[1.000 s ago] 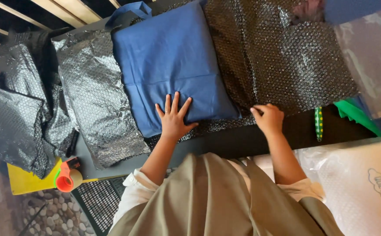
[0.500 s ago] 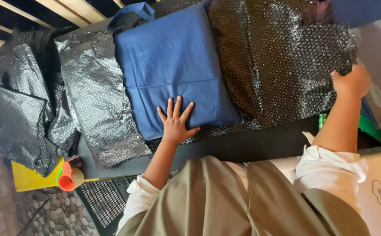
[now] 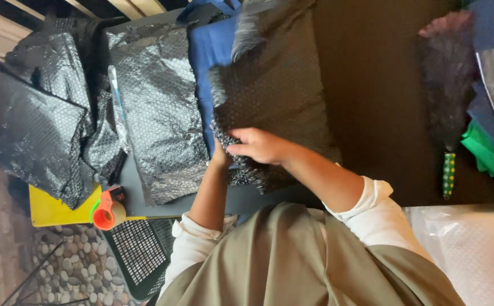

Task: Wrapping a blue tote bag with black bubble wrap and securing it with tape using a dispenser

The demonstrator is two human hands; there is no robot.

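Two hands now together at near edge of black bubble-wrap sheet (image 3: 281,102); right hand (image 3: 261,144), earlier out at sheet's far right corner, has pulled it leftward, folded over blue cloth (image 3: 207,51); fingers curled on edge; left hand (image 3: 219,156) mostly hidden beneath, grip unclear; bare dark tabletop (image 3: 371,113) exposed right; tape dispenser (image 3: 108,209) unmoved near left.

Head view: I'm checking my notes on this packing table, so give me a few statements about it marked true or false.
1. The right hand grips the black bubble wrap sheet. True.
2. The folded cloth under the sheet is red. False: it is blue.
3. An orange tape dispenser lies at the table edge. True.
4. The left hand is in full view. False: the right hand and the sheet mostly hide it.
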